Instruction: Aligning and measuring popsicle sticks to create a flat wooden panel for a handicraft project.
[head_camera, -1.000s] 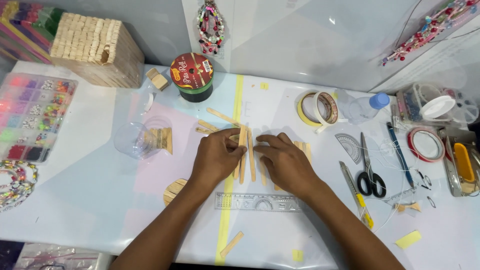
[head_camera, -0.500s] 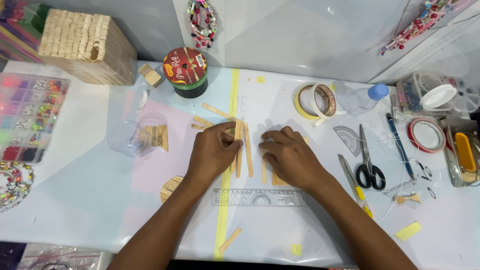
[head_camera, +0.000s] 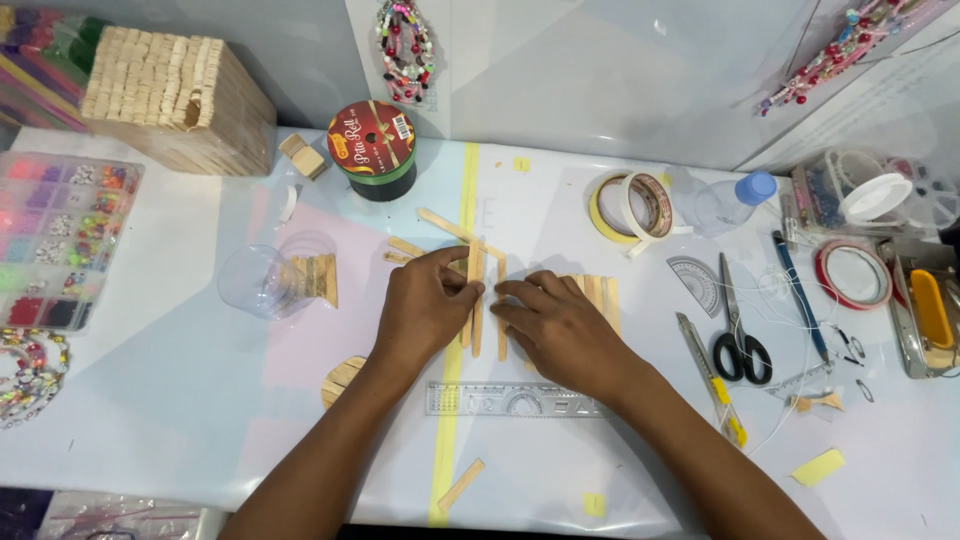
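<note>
The white table (head_camera: 150, 400) is cut off at the lower edge. The bead box (head_camera: 55, 240) at the far left is only partly seen, its beads too small to be counted. Two upright wooden sticks (head_camera: 477, 300) at the centre are pinched by the left hand (head_camera: 425, 310) and right hand (head_camera: 560, 325); further sticks are hidden under the palms. One clear cup (head_camera: 262, 282) lies tipped, with wooden pieces inside

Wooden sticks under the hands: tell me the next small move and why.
Probably nudge the upright wooden sticks flush with the left hand while the right hand pins the flat row: they stand between both hands with uneven ends and small gaps.
</note>
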